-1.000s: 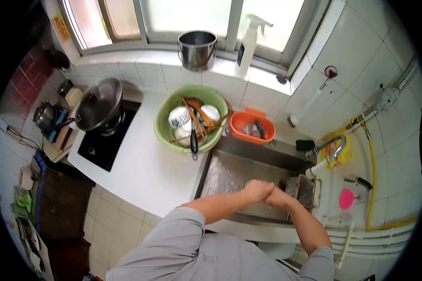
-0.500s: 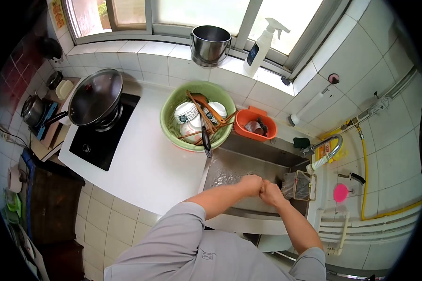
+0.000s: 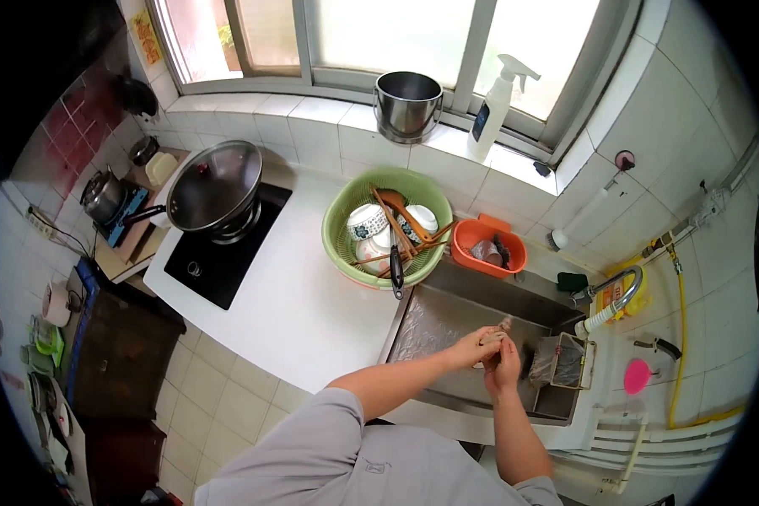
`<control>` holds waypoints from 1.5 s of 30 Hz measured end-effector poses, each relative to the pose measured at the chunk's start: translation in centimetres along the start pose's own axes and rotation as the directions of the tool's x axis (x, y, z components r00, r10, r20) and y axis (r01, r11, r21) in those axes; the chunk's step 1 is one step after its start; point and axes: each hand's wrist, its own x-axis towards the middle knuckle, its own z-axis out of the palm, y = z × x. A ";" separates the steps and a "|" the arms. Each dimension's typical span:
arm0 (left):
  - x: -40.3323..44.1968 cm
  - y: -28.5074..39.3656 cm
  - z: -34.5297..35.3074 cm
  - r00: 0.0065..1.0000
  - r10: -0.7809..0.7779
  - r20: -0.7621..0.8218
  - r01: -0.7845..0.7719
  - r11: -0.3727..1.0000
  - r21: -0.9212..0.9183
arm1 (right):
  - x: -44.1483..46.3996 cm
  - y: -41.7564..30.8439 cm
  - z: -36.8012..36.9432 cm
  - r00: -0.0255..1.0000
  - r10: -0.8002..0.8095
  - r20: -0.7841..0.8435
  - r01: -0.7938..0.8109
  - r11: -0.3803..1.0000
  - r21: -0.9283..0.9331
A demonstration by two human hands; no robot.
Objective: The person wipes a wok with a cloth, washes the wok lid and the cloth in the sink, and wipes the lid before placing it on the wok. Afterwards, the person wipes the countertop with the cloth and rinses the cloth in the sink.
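Over the steel sink (image 3: 430,325), my left hand (image 3: 474,347) and my right hand (image 3: 504,368) are pressed together. The fingers of both are closed around something small and brownish that shows a little above them; I cannot make out what it is. Water lies on the sink floor to the left of my hands. Right of them, inside the sink, stands a wire rack (image 3: 560,361) with a clear bag. On the counter, left of the sink's back corner, a green basket (image 3: 341,253) holds bowls, chopsticks, a wooden spatula and a black-handled utensil.
An orange container (image 3: 487,261) sits behind the sink, with the faucet (image 3: 632,291) at its right. A lidded wok (image 3: 215,187) rests on the black stove (image 3: 219,274). On the windowsill stand a metal pail (image 3: 407,110) and a spray bottle (image 3: 492,114).
My hands, earlier clasped closely together, now show a small brownish item between them, with the right hand's fingers pointing more upward. The camera view has shifted.
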 end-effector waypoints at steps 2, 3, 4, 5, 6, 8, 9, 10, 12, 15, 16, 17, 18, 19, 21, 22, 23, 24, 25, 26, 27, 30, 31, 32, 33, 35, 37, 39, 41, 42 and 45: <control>0.0 0.0 1.1 0.987 0.062 -0.151 -0.040 0.988 0.147 | 0.6 1.5 0.8 0.992 0.008 -0.124 0.002 0.996 0.088; 0.1 -1.4 1.5 0.958 0.184 -0.219 -0.090 0.921 0.380 | 0.0 1.4 2.0 0.985 0.135 -0.105 -0.119 0.982 0.148; 0.5 -2.0 1.8 0.913 0.320 -0.252 -0.116 0.797 0.593 | -0.5 0.7 3.0 0.986 0.165 -0.012 -0.159 0.963 0.216; -0.1 -0.9 2.0 0.927 0.284 -0.245 -0.035 0.715 0.698 | -0.8 0.0 3.6 0.979 0.186 0.083 -0.202 0.939 0.278; -0.1 -1.1 1.8 0.940 0.305 -0.155 -0.084 0.645 0.760 | -0.9 -0.4 3.7 0.964 0.200 0.175 -0.249 0.909 0.334; -0.2 -0.9 1.3 0.946 0.323 0.024 -0.189 0.489 0.852 | -0.6 -1.7 2.1 0.926 0.301 0.227 -0.337 0.931 0.141; -0.5 -0.3 0.8 0.926 0.322 0.195 -0.332 0.453 0.827 | -0.8 -3.1 1.7 0.901 0.389 0.192 -0.388 0.921 -0.044; -1.6 1.7 0.6 0.879 0.311 0.360 -0.467 0.421 0.777 | -0.9 -4.3 0.9 0.873 0.469 0.136 -0.434 0.873 -0.224; -2.8 5.9 0.4 0.781 0.245 0.574 -0.624 0.318 0.714 | -0.4 -5.9 -0.6 0.760 0.535 0.370 -0.377 0.826 -0.419; -2.1 8.8 0.8 0.640 0.362 0.678 -0.751 0.106 0.652 | -1.7 -9.4 2.2 0.700 0.659 0.274 -0.377 0.667 -0.642; -1.8 8.6 1.2 0.729 0.290 0.620 -0.675 0.149 0.723 | -1.6 -9.8 2.7 0.693 0.683 0.229 -0.392 0.624 -0.675; -1.5 8.5 1.5 0.806 0.214 0.552 -0.588 0.184 0.787 | -1.5 -10.1 3.0 0.685 0.705 0.182 -0.408 0.578 -0.707; -1.2 8.3 1.8 0.870 0.133 0.475 -0.493 0.210 0.844 | -1.3 -10.5 3.3 0.676 0.725 0.133 -0.423 0.529 -0.735; -1.1 7.9 2.0 0.835 0.316 0.451 -0.498 0.084 0.863 | -1.1 -10.5 3.5 0.701 0.706 0.098 -0.419 0.519 -0.745; -0.2 7.2 2.3 0.913 0.197 0.358 -0.373 0.042 0.927 | -0.5 -10.2 3.1 0.744 0.652 0.145 -0.312 0.532 -0.787; 0.1 7.0 2.4 0.943 0.132 0.304 -0.309 0.023 0.951 | -0.2 -9.7 2.7 0.759 0.630 0.165 -0.267 0.532 -0.803; 0.5 6.9 2.3 0.946 0.150 0.287 -0.293 0.014 0.956 | 0.9 -8.5 1.7 0.836 0.487 0.254 -0.007 0.472 -0.881; 0.8 6.7 2.2 0.949 0.159 0.272 -0.277 0.011 0.961 | 1.5 -7.4 0.7 0.863 0.352 0.362 0.234 0.357 -0.904; 1.0 7.2 2.2 0.960 0.134 0.246 -0.251 0.023 0.968 | 1.2 -7.6 1.3 0.872 0.235 0.429 0.359 0.287 -0.888; 1.0 7.8 2.3 0.971 0.104 0.217 -0.222 0.034 0.974 | 0.9 -7.9 2.5 0.858 0.125 0.499 0.470 0.201 -0.859; 1.0 8.3 2.4 0.981 0.069 0.184 -0.187 0.047 0.981 | 0.5 -8.9 3.8 0.890 0.197 0.411 0.393 0.125 -0.911; 1.0 9.9 2.6 0.995 -0.020 0.100 -0.097 0.104 0.990 | 0.5 -9.0 4.2 0.960 0.155 0.233 0.245 -0.065 -0.967; 1.2 10.0 2.4 0.994 -0.058 0.088 -0.080 0.122 0.989 | 0.5 -8.9 4.2 0.965 0.142 0.223 0.238 -0.099 -0.966; 1.2 9.9 2.3 0.993 -0.095 0.075 -0.061 0.139 0.988 | 0.4 -8.7 4.3 0.968 0.129 0.215 0.232 -0.132 -0.964; 1.2 9.8 2.2 0.990 -0.128 0.062 -0.042 0.151 0.988 | 0.3 -8.7 4.5 0.971 0.112 0.213 0.230 -0.167 -0.959; 0.9 9.6 2.0 0.984 -0.177 0.020 0.016 0.200 0.980 | -0.1 -8.8 5.2 0.969 0.134 0.208 0.234 -0.220 -0.947; 0.7 9.5 1.9 0.979 -0.203 -0.011 0.060 0.235 0.970 | 0.0 -8.6 5.3 0.968 0.130 0.217 0.245 -0.272 -0.930; 0.3 9.2 1.8 0.975 -0.219 -0.040 0.099 0.266 0.959 | 0.3 -7.8 4.6 0.965 0.116 0.235 0.261 -0.323 -0.910; 0.9 7.8 1.2 0.973 -0.232 -0.012 0.075 0.268 0.960 | 0.7 -7.4 4.3 0.961 0.100 0.258 0.277 -0.358 -0.892; 1.1 7.1 0.8 0.970 -0.241 0.002 0.066 0.270 0.961 | 0.8 -7.1 4.2 0.958 0.094 0.269 0.285 -0.374 -0.883; 1.1 6.6 0.1 0.969 -0.246 0.016 0.061 0.305 0.951 | 1.1 -7.1 4.9 0.940 0.113 0.322 0.339 -0.405 -0.849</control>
